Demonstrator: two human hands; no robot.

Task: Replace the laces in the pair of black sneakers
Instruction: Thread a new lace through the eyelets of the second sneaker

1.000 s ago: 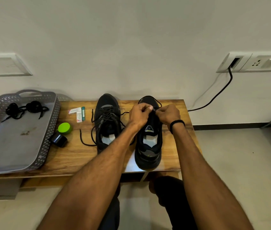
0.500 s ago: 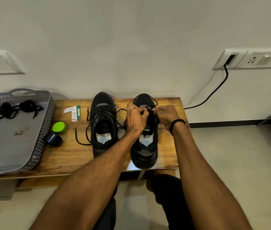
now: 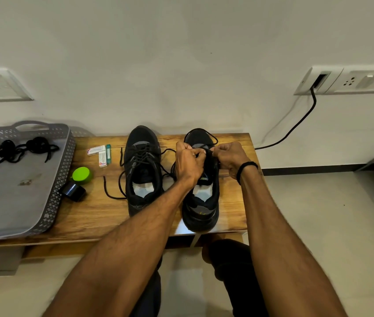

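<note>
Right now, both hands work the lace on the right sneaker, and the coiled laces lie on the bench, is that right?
Not quite: the head view shows the coiled laces in the tray, not on the bench; the rest holds.

Left hand (image 3: 189, 163) seems shifted slightly back along right sneaker (image 3: 200, 209).

Both bare forearms reach forward and converge over the right half of the worktop (image 3: 234, 197), near its far edge. The left hand (image 3: 189, 164) and right hand (image 3: 229, 156) sit knuckles up and nearly touching. Their fingers (image 3: 198, 154) are curled, each hand pinching the lace (image 3: 208, 149).
</note>
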